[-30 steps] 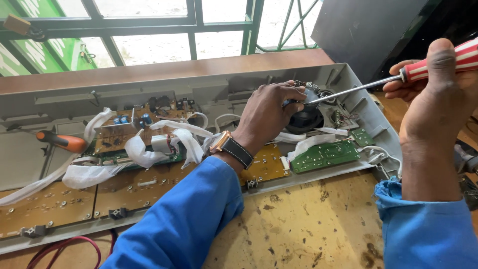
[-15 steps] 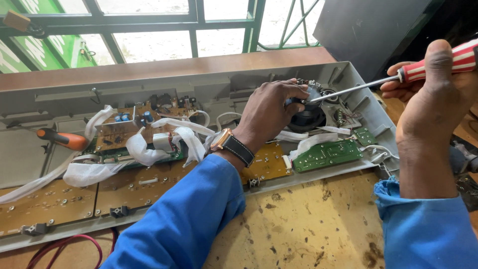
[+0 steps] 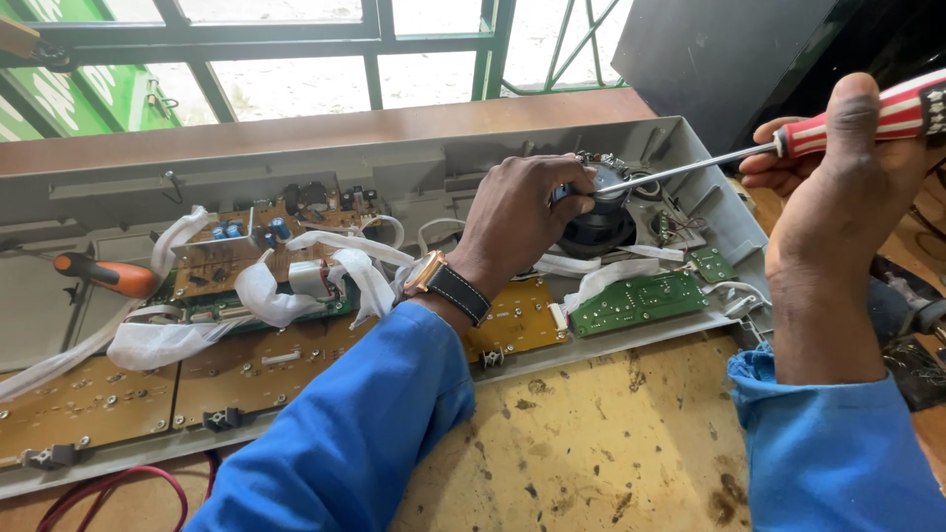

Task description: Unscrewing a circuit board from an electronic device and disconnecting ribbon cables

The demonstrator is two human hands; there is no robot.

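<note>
Head-camera view: a long screwdriver with a red-and-white striped handle (image 3: 788,143) is gripped in the closed right hand (image 3: 847,187), its tip steadied between the pinched fingers of the left hand (image 3: 517,217) over a round black speaker (image 3: 601,229) just beyond them.

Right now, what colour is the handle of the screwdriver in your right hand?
Red with white stripes: the screwdriver handle in the right hand, clearest in the head view.

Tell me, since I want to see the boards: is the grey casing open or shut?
Open: the grey casing has no cover, so its circuit boards lie bare.
</note>
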